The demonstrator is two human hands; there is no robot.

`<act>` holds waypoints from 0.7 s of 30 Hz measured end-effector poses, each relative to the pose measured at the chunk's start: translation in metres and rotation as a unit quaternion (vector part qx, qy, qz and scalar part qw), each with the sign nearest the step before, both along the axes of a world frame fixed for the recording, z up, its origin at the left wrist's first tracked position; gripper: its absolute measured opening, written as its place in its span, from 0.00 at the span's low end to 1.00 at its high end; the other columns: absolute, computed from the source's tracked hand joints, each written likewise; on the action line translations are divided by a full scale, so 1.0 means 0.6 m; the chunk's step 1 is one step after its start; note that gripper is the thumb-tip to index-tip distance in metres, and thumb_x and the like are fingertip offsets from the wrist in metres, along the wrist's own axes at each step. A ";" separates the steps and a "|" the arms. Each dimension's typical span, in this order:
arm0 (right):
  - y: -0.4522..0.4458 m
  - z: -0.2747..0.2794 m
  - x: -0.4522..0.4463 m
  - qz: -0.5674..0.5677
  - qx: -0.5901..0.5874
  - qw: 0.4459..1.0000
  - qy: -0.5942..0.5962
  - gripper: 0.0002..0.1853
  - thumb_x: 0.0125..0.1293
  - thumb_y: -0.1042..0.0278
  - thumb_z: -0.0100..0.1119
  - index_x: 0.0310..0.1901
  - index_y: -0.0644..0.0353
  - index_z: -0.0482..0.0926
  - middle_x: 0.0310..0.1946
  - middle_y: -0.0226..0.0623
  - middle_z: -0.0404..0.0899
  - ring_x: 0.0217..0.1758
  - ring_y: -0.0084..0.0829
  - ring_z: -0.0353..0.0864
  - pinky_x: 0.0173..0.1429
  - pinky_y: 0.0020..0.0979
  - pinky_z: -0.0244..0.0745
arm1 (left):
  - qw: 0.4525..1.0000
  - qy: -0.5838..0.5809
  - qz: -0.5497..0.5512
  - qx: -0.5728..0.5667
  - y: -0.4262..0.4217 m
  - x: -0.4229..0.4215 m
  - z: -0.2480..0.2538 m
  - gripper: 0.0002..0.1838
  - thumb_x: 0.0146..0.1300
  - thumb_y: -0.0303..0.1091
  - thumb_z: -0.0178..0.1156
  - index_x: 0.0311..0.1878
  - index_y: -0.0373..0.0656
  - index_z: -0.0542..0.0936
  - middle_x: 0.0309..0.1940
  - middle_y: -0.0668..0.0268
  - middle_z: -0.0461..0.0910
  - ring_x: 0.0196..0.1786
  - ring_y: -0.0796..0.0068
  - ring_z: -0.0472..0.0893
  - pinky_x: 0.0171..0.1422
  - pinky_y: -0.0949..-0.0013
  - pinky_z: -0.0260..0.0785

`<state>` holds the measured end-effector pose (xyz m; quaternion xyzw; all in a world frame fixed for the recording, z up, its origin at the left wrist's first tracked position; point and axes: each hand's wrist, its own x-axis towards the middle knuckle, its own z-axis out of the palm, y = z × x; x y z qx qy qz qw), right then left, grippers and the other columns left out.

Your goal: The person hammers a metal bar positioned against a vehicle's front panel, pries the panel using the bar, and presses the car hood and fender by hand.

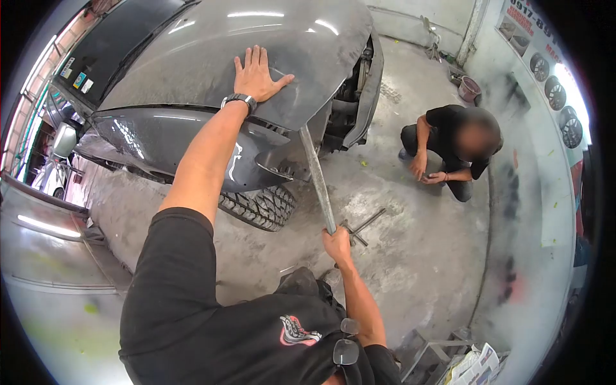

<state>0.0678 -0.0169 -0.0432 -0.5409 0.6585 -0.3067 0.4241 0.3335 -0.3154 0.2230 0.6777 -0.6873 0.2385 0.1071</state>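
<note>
My left hand [256, 74] lies flat with its fingers spread on the dusty grey hood [192, 70] of a car. A dark watch [239, 101] is on that wrist. My right hand [337, 244] is closed round the lower end of a long flat metal bar [317, 179]. The bar's upper end meets the hood's front corner. Below the hood are the grey fender [157, 138] and a black tire [260, 208]. The car's front end [350, 102] is open, with dark parts showing inside.
A person [449, 147] in dark clothes squats at the right, hands together. A cross-shaped metal tool [367, 226] lies on the concrete floor [410, 256]. A bucket [469, 88] stands near the right wall [532, 256]. A metal stand [433, 353] with newspaper [478, 366] is at the lower right.
</note>
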 end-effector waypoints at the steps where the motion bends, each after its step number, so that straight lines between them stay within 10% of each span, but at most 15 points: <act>1: 0.000 0.002 0.001 -0.002 -0.001 1.000 0.001 0.16 0.61 0.61 0.61 0.31 0.71 0.78 0.21 0.59 0.76 0.27 0.53 0.81 0.36 0.46 0.73 | 1.000 -0.001 0.003 0.002 0.002 0.000 0.001 0.62 0.56 0.81 0.47 0.77 0.34 0.53 0.80 0.52 0.50 0.82 0.54 0.46 0.82 0.41 0.36; 21: -0.015 0.003 -0.020 0.017 0.020 1.000 -0.010 0.16 0.60 0.61 0.63 0.34 0.71 0.80 0.25 0.60 0.79 0.34 0.55 0.83 0.38 0.47 0.74 | 1.000 -0.002 0.000 0.000 -0.001 0.002 -0.003 0.62 0.57 0.81 0.47 0.77 0.33 0.54 0.80 0.51 0.50 0.82 0.54 0.47 0.82 0.41 0.36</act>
